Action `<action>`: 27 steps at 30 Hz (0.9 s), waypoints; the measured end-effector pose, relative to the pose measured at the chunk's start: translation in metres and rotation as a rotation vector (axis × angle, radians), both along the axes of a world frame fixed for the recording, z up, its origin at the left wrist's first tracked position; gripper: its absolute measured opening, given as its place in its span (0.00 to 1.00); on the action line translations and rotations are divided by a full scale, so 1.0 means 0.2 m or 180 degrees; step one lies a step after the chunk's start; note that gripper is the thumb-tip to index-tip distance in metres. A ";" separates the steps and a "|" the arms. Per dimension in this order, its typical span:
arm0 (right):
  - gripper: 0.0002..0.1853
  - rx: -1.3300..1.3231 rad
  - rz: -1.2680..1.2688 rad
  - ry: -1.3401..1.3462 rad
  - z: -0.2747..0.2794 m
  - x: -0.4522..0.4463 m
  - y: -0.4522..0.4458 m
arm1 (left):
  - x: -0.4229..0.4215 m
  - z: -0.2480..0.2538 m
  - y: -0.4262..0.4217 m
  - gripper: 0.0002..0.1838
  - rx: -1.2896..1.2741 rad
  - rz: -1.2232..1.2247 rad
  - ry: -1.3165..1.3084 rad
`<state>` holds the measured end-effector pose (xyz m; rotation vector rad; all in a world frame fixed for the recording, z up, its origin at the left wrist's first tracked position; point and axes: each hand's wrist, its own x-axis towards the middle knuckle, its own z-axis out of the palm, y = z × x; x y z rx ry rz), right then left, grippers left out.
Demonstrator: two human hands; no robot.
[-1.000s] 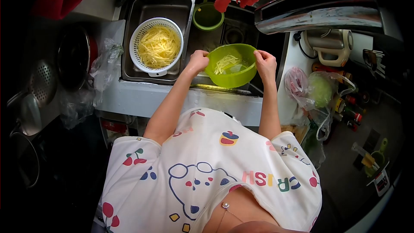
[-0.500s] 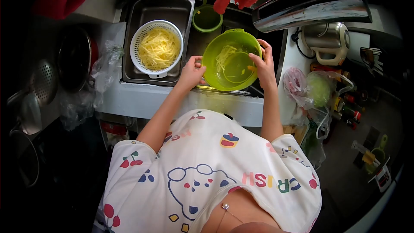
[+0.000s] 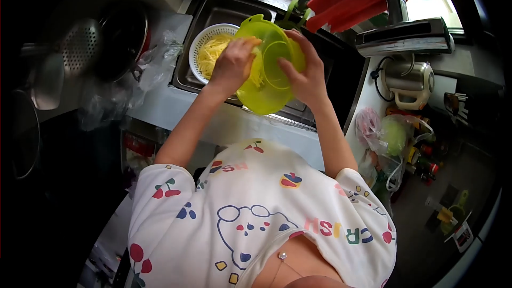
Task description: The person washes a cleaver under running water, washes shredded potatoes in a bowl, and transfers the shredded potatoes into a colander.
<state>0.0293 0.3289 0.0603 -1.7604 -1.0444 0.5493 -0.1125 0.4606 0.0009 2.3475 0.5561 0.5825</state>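
My right hand [image 3: 306, 69] grips the right side of a green plastic bowl [image 3: 265, 104], thumb inside and fingers behind the rim. The bowl is tilted left, overlapping the right edge of a white colander [image 3: 194, 60]. Pale yellow vegetable shreds [image 3: 213, 53] fill the colander in the sink. A small clump of similar shreds [image 3: 257, 74] clings inside the bowl. My left hand [image 3: 233, 66] is over the bowl's left part, fingers bent and smeared by motion. An orange patch shows at its fingertips; whether it holds anything is unclear.
The colander stands in the left basin of the metal sink [image 3: 184, 74]. Red cloths [image 3: 357, 0] hang at the upper right, above the sink. An electric kettle [image 3: 408, 82] and plastic bags [image 3: 381, 133] are on the right. Pans and a skimmer [image 3: 80, 48] hang at the left.
The bowl has moved left to the colander and tipped over toward it. My left hand has left the bowl's outer rim and come over its left part. The view has shifted.
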 end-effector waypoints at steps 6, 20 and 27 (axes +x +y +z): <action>0.33 0.0282 0.0576 -0.2262 0.15 -0.31 0.25 | -0.18 -0.07 0.22 0.23 -0.0415 0.1478 -0.0892; 0.29 0.0373 0.0339 -0.2044 0.09 -0.18 0.26 | -0.15 -0.14 0.31 0.22 -0.1048 0.1269 -0.1161; 0.25 0.0590 -0.0897 0.1516 -0.19 0.02 -0.18 | -0.14 -0.27 0.17 0.23 -0.2319 0.0757 0.0229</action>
